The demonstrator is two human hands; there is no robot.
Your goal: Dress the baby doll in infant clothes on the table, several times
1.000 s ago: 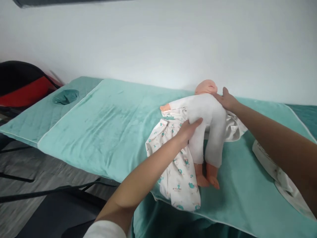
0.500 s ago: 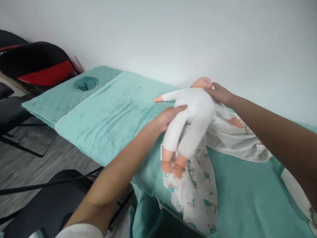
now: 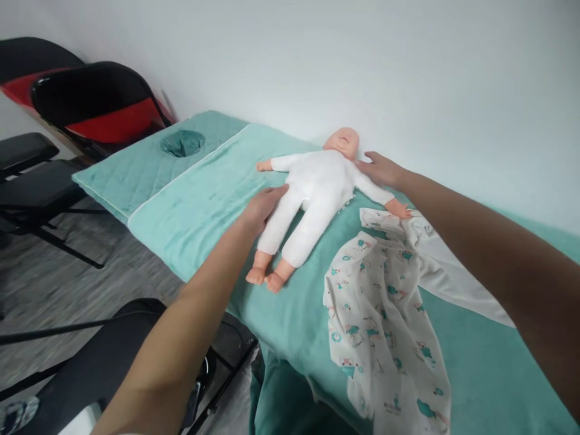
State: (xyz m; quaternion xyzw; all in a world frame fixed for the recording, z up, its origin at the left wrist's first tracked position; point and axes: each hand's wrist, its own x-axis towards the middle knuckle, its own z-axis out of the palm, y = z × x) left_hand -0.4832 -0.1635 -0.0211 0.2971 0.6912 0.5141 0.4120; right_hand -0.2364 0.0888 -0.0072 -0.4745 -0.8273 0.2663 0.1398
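Observation:
A baby doll (image 3: 319, 178) with a white cloth body lies on its back on the green-covered bed (image 3: 199, 223), its head toward the wall and its bare feet toward me. My left hand (image 3: 267, 204) rests at the doll's hip and thigh, its fingers stretched out along the side. At the other shoulder is my right hand (image 3: 381, 169), thumb raised apart from the fingers, which touch or nearly touch the doll. A white baby garment (image 3: 385, 320) with a green and pink print lies spread to the right of the doll, one part reaching past the bed's near edge.
A face hole (image 3: 182, 143) opens in the quilted far-left end of the bed. Black and red folding chairs (image 3: 109, 109) stand beyond that end. Another black chair (image 3: 90, 362) is at the lower left, close to my left arm. A white wall (image 3: 290, 60) runs behind the bed.
The doll has moved left off the garment and now lies flat on the bed cover. Both hands moved left with it, and their hold has loosened. The view has shifted right.

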